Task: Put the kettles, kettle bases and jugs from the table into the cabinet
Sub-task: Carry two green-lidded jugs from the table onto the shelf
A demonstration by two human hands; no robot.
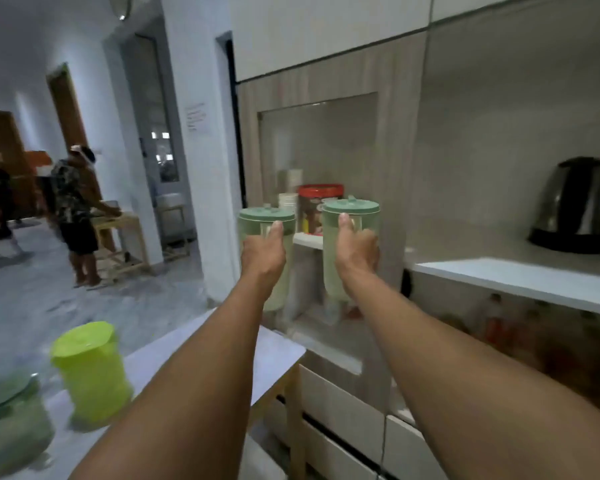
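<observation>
Closest to the camera, at the bottom left, a dark green jug [13,420] stands on the white tabletop [278,355]. It is very blurry. Just beside it, a little farther back, stands a bright yellow-green jug [90,372] with its lid on.

Two bare arms reach out over the tabletop toward the cabinet [343,140]. Each hand holds up a see-through jug with a pale green lid. The left hand [262,252] is wrapped around the handle of the left jug [267,223], with the thumb pointing up along it. The right hand [357,251] grips the handle of the right jug [350,216] the same way. The fingers of both hands curl around the far side of the handles, so they are hidden. Both jugs are in the air, upright, right in front of the cabinet's open part.

Behind the jugs, on a shelf [307,241] inside the cabinet, stands a tub with a red lid [317,206] and what may be a stack of white cups [288,199].

To the right, a shiny metal kettle [575,206] sits on its black base on another white shelf [520,278].

Far off on the left, across the room, a person [77,216] in dark shorts bends over a small wooden table [118,237].
</observation>
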